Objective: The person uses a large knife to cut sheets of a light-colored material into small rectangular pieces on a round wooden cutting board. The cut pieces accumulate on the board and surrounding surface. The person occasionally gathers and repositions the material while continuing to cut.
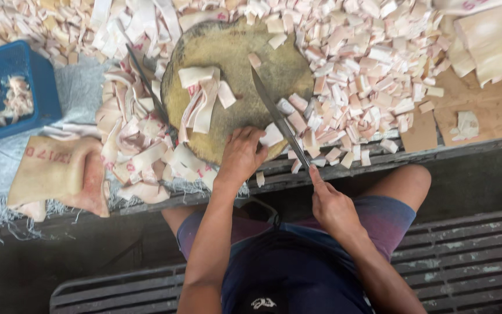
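Head view: right hand (pixel 332 206) grips the long knife (pixel 278 118), cutting; left hand (pixel 240 156) closes over a pale strip (pixel 272 135) at the round chopping block's (pixel 228 58) five o'clock edge. Next cut needs fingers clear.

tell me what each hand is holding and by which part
The right hand holds a long dark-bladed knife by its handle end. The left hand presses a pale pinkish strip on the round wooden chopping block, not lifting it.

right hand (pixel 330 204): grips knife (pixel 277 116) | left hand (pixel 241 154): on chopping block (pixel 236 64)
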